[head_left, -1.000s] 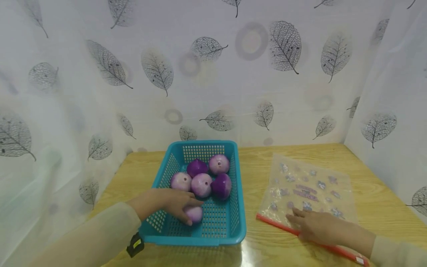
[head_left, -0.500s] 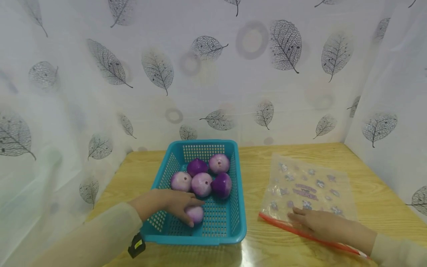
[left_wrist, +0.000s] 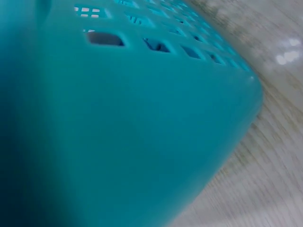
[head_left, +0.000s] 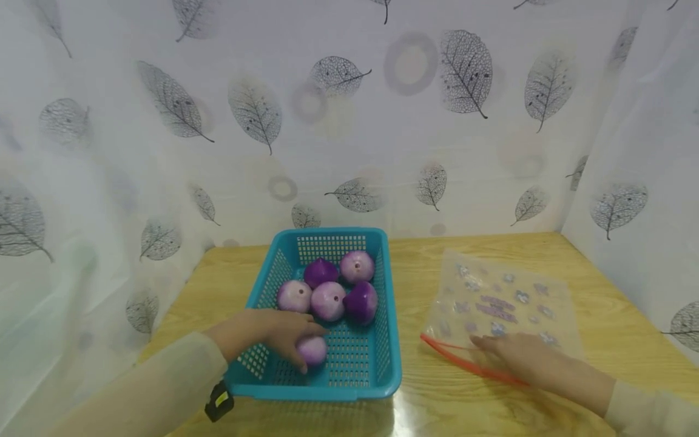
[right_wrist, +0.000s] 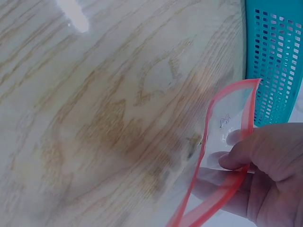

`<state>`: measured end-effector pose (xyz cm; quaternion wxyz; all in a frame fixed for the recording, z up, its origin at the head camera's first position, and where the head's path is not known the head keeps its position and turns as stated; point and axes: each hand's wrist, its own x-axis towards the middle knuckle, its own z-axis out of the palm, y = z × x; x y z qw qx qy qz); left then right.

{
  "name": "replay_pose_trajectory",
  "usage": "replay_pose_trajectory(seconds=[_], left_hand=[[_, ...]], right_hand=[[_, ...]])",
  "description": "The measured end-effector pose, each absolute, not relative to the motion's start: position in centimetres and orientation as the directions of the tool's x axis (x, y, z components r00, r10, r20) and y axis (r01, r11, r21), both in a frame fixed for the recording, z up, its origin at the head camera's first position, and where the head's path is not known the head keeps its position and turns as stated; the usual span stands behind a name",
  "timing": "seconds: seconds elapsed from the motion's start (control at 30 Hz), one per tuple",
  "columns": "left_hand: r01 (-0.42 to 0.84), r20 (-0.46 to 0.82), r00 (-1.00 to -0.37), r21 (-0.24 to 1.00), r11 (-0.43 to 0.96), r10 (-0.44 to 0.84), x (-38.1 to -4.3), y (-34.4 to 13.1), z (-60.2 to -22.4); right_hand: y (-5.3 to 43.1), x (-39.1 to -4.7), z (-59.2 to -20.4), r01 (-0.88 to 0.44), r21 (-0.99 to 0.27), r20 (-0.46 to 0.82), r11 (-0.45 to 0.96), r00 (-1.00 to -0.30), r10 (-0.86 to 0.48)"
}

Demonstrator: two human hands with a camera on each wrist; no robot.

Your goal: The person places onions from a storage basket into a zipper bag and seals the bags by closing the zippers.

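Note:
In the head view, my left hand (head_left: pixel 275 332) reaches into the blue basket (head_left: pixel 394 340) and grips a purple-and-white onion (head_left: pixel 314 351) near its front end. The left wrist view is filled by the basket's outer wall (left_wrist: pixel 142 118); hand and onion are hidden there. To the right, a clear printed zip bag (head_left: pixel 497 282) with a red zip edge (head_left: pixel 459 360) lies on the table. My right hand (head_left: pixel 526 358) holds it at that edge. Seen from the right wrist, the bag's mouth (right_wrist: pixel 227 113) gapes, and the thumb and fingers (right_wrist: pixel 236 156) pinch one side of it.
Several more purple onions (head_left: pixel 327 300) sit together toward the back of the basket. A black tape measure (head_left: pixel 219 400) with a yellow label lies by its front left corner. Leaf-printed curtains (head_left: pixel 382 121) enclose the wooden table (head_left: pixel 420 267) behind and at both sides.
The right hand has raised the bag's red zip edge, which lay flat before and now bows open and sits a little farther back. My left hand stays on the same onion.

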<state>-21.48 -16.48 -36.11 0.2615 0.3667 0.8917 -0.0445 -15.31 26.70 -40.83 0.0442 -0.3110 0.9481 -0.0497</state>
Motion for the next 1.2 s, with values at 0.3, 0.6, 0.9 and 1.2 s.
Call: replay_pose_trajectory(seconds=[0.3, 0.6, 0.9, 1.2], left_hand=[[0.641, -0.527, -0.600, 0.133, 0.756, 0.602, -21.7, -16.7, -36.1], [0.624, -0.509, -0.616, 0.152, 0.767, 0.602, -21.8, -17.1, -36.4], [0.650, -0.461, -0.613, 0.167, 0.742, 0.641, -22.0, -17.4, -36.5], [0.634, -0.454, -0.618, 0.193, 0.749, 0.641, -22.1, -17.5, -35.9]], right_hand=[[26.4, -15.1, -39.8, -0.605, -0.016, 0.050, 0.796, -0.796, -0.604], [26.5, -15.1, -38.5, -0.571, 0.051, 0.102, 0.819, -0.813, -0.573], [26.7, -15.4, -36.8, -0.565, 0.080, 0.192, 0.821, -0.800, -0.568], [26.7, -16.0, -35.0, -0.597, 0.169, 0.279, 0.785, -0.735, -0.619]])
